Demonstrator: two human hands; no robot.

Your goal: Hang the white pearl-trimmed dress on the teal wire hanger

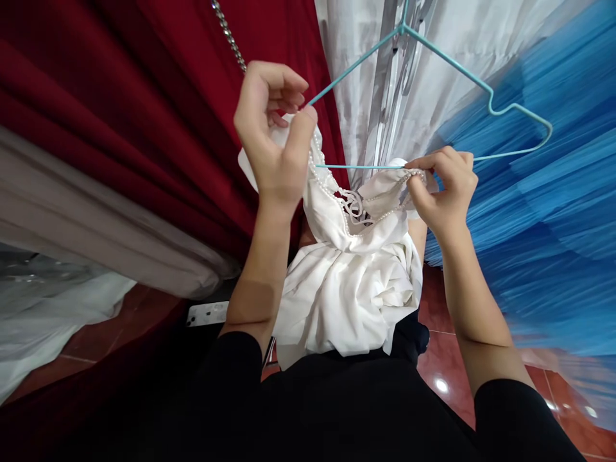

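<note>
A white dress point(341, 282) with pearl beading along its neckline lies gathered in front of my body. Its top is spread around a light-blue hanger point(445, 59), whose hook end runs out of the picture at the top. My left hand point(276, 135) curls around the dress's left shoulder part at the hanger's left arm; the fingers hide that end of the hanger. My right hand point(447, 186) pinches the beaded edge of the right shoulder part against the hanger's bottom bar. The hanger's right arm sticks out bare beyond this hand. White cords hang at the neckline's middle.
A dark red drape point(192, 109) hangs at the left, with a beige cloth point(110, 212) beside it. Blue tulle point(543, 192) fills the right side. White fabric point(353, 64) hangs behind the hanger. Below is a red tiled floor point(443, 359). A jeweled strand point(228, 35) hangs above my left hand.
</note>
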